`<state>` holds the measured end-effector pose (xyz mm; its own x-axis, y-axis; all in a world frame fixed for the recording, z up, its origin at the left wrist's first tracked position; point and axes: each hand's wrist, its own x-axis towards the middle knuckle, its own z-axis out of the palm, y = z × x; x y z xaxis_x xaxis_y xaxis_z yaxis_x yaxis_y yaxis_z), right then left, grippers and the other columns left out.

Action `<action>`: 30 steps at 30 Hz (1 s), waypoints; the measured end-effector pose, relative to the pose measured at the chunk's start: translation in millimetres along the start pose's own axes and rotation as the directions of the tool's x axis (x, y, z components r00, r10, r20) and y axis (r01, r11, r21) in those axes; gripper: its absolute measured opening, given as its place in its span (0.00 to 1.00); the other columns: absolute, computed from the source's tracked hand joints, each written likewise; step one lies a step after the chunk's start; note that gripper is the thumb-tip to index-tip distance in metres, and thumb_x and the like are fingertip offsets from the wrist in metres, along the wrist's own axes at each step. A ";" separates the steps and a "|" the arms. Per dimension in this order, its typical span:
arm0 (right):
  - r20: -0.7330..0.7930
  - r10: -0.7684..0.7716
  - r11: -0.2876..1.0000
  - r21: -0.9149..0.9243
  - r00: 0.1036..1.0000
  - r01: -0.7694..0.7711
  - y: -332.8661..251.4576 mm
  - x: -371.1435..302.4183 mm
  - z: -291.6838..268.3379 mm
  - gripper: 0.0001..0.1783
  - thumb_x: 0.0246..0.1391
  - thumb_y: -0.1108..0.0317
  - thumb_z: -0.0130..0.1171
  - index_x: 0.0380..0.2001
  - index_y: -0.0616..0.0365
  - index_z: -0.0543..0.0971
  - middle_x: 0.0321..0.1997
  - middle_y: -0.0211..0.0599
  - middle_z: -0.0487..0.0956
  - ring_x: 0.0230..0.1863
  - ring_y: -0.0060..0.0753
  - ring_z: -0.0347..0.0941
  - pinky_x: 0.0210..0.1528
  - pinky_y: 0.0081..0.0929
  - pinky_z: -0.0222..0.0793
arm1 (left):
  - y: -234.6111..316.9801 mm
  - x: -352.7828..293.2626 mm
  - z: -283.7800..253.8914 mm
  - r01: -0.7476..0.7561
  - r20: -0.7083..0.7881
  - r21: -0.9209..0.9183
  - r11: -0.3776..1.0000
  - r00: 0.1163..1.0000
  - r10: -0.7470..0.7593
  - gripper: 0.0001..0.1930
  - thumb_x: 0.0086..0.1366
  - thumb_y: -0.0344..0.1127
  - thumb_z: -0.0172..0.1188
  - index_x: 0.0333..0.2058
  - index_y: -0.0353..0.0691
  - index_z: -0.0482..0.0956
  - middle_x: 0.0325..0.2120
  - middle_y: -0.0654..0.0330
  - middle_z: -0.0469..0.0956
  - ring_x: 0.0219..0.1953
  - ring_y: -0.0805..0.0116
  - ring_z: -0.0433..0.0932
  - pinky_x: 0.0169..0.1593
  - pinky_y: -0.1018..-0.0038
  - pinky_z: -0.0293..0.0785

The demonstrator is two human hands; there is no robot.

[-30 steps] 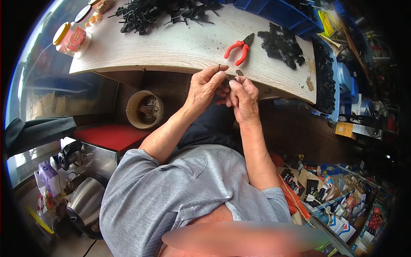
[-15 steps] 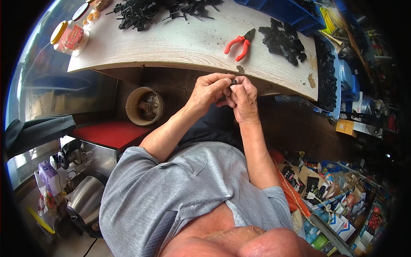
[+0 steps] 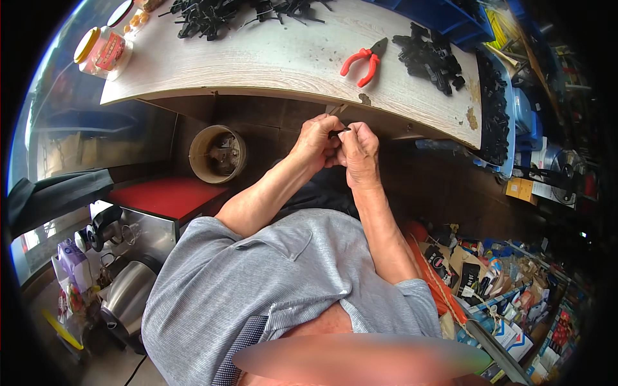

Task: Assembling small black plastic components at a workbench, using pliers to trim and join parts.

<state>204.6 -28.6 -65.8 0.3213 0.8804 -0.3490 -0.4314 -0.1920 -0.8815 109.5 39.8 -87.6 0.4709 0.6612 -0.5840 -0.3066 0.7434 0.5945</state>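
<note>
A small black plastic part (image 3: 338, 132) is pinched between my two hands just off the table's front edge. My left hand (image 3: 314, 140) is closed on its left end, thumb and fingers pressed together. My right hand (image 3: 360, 153) grips the other end, fingertips touching near the left ones. Most of the part is hidden by the fingers, so its exact kind cannot be made out. On the table beyond lie red-handled pliers (image 3: 364, 62), with a heap of black plastic pieces (image 3: 428, 59) to their right and a pile of spiky black parts (image 3: 205, 18) at the far left.
The pale wooden table (image 3: 270, 58) spans the far side. A clear jar with a yellow lid (image 3: 103, 53) stands at its left end, a blue crate (image 3: 425, 19) at the back right. A round bin (image 3: 217, 154) is on the floor left of my arms; cluttered goods (image 3: 496, 283) lie right.
My hands have drawn slightly down and closer to my body, still pinching the small black part. More of its dark tip now shows between the fingers.
</note>
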 end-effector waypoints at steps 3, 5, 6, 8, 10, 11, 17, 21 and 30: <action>0.022 0.000 1.000 -0.019 1.000 0.000 -2.6 4.1 -6.4 0.07 0.57 0.68 0.54 0.31 0.58 0.68 0.23 0.30 0.73 0.15 0.14 0.63 0.15 0.24 0.71 | 1.3 -0.4 -6.2 0.137 0.068 -0.024 0.990 0.989 -0.135 0.05 0.57 0.33 0.57 0.25 0.41 0.72 0.17 0.66 0.65 0.14 0.78 0.58 0.16 0.78 0.55; 0.036 0.010 1.000 -0.008 0.999 -0.009 -8.7 4.6 -10.2 0.08 0.58 0.66 0.55 0.32 0.58 0.69 0.23 0.30 0.73 0.15 0.14 0.62 0.15 0.25 0.72 | 1.3 -5.5 -4.6 0.019 0.108 0.056 0.998 0.994 -0.025 0.06 0.62 0.35 0.57 0.29 0.40 0.74 0.19 0.65 0.69 0.16 0.78 0.62 0.17 0.80 0.60; 0.051 0.018 1.000 0.002 0.999 -0.018 -12.2 4.1 -10.2 0.09 0.59 0.65 0.55 0.32 0.59 0.69 0.23 0.30 0.73 0.14 0.14 0.62 0.15 0.25 0.72 | 2.8 -8.6 -3.7 0.020 0.110 0.056 0.998 0.994 -0.026 0.06 0.62 0.35 0.57 0.29 0.40 0.74 0.19 0.65 0.69 0.16 0.78 0.62 0.17 0.80 0.60; 0.051 0.001 1.000 -0.002 0.999 -0.001 -19.8 2.3 -8.2 0.11 0.60 0.63 0.56 0.34 0.59 0.70 0.21 0.29 0.72 0.14 0.15 0.62 0.16 0.26 0.73 | 6.9 -15.2 -2.4 -0.073 0.184 0.089 0.993 0.981 0.056 0.08 0.67 0.37 0.55 0.37 0.39 0.76 0.24 0.63 0.75 0.21 0.78 0.71 0.21 0.80 0.66; 0.018 -0.036 0.999 -0.001 0.999 0.036 -24.3 0.6 -7.0 0.09 0.60 0.63 0.55 0.33 0.57 0.70 0.15 0.19 0.60 0.13 0.13 0.54 0.16 0.16 0.58 | 7.1 -17.7 -8.8 -0.142 0.235 0.152 0.978 0.967 0.104 0.10 0.69 0.36 0.53 0.43 0.38 0.76 0.27 0.63 0.77 0.25 0.77 0.74 0.23 0.80 0.70; 0.018 -0.036 0.999 0.001 0.999 0.036 -25.1 0.0 -8.1 0.09 0.60 0.63 0.55 0.33 0.57 0.70 0.15 0.19 0.60 0.13 0.13 0.54 0.16 0.16 0.58 | 7.6 -19.5 -11.9 -0.213 0.288 0.210 0.954 0.946 0.148 0.13 0.71 0.36 0.52 0.49 0.37 0.76 0.31 0.62 0.79 0.29 0.76 0.77 0.25 0.79 0.74; 0.008 -0.073 0.996 0.050 0.997 0.073 -28.2 -1.1 -11.4 0.10 0.62 0.62 0.53 0.30 0.55 0.71 0.13 0.19 0.57 0.13 0.14 0.51 0.16 0.17 0.52 | 12.9 -32.0 -17.6 -0.429 0.484 0.203 0.880 0.825 0.291 0.20 0.68 0.27 0.55 0.58 0.36 0.71 0.37 0.61 0.79 0.35 0.74 0.80 0.35 0.78 0.78; 0.013 -0.062 0.997 0.055 0.998 0.061 -27.1 -3.6 -9.8 0.12 0.63 0.59 0.51 0.26 0.52 0.70 0.13 0.18 0.56 0.12 0.14 0.50 0.16 0.17 0.52 | 5.3 -29.5 -24.4 -0.502 0.560 0.156 0.850 0.754 0.343 0.22 0.64 0.23 0.59 0.58 0.34 0.71 0.41 0.58 0.78 0.37 0.74 0.80 0.36 0.78 0.78; 0.002 -0.024 1.000 0.012 1.000 0.024 -18.7 -4.8 -8.2 0.12 0.62 0.59 0.52 0.25 0.50 0.70 0.14 0.16 0.56 0.13 0.10 0.48 0.13 0.15 0.45 | 11.1 -23.9 -20.0 -0.929 0.780 0.367 -0.044 0.282 0.558 0.26 0.54 0.26 0.69 0.52 0.33 0.73 0.43 0.47 0.77 0.36 0.57 0.82 0.37 0.71 0.80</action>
<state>218.0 -32.8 -50.3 0.3302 0.8855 -0.3269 -0.4334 -0.1655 -0.8859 78.3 34.3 -78.1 0.6073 0.5225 0.5984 -0.1202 -0.6842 0.7194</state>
